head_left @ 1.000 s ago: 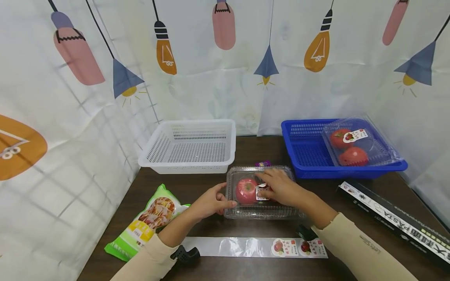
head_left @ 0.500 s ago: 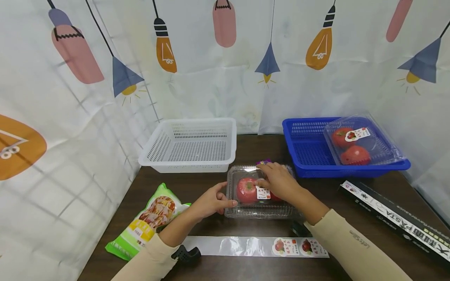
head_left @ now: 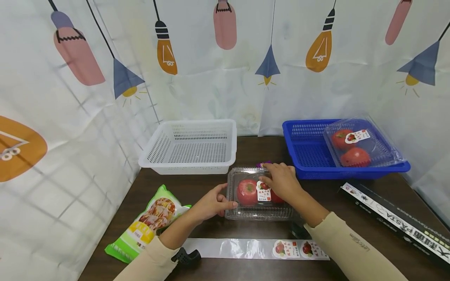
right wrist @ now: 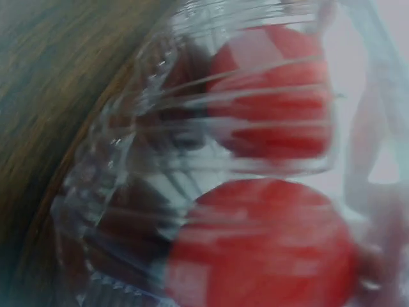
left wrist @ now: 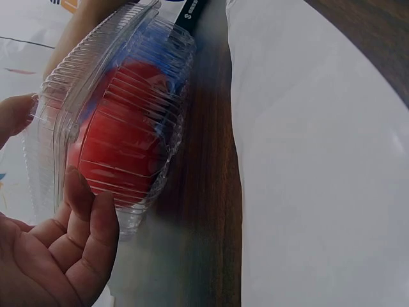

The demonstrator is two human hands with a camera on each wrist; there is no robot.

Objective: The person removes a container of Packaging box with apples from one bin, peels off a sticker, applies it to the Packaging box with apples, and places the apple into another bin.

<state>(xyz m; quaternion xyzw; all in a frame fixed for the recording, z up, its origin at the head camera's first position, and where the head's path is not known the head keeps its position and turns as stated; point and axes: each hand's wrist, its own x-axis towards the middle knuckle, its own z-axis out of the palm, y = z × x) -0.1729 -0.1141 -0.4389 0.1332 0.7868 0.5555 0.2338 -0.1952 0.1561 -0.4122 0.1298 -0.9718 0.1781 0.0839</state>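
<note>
A clear plastic clamshell box (head_left: pixel 242 213) with red apples (head_left: pixel 247 192) inside rests on the dark table. A white label with a fruit picture (head_left: pixel 263 192) is on its lid. My left hand (head_left: pixel 212 203) grips the box's left side; in the left wrist view, the thumb (left wrist: pixel 18 115) and fingers (left wrist: pixel 80 211) are on opposite sides of the box wall. My right hand (head_left: pixel 284 182) lies over the lid's right part, its fingers reaching toward the far edge beside the label. The blurred right wrist view shows the apples through the ribbed plastic.
Behind are a white basket (head_left: pixel 190 169) and a blue basket (head_left: pixel 299 171) holding another labelled fruit box (head_left: pixel 381 150). A green food bag (head_left: pixel 147 222) lies left, a black pasta box (head_left: pixel 393 218) right. A label strip (head_left: pixel 242 249) lies in front; a small purple item (head_left: pixel 261 164) sits behind.
My right hand has shifted right across the lid, off the label, which is now more fully visible. My left hand and the clamshell box have stayed about where they were.
</note>
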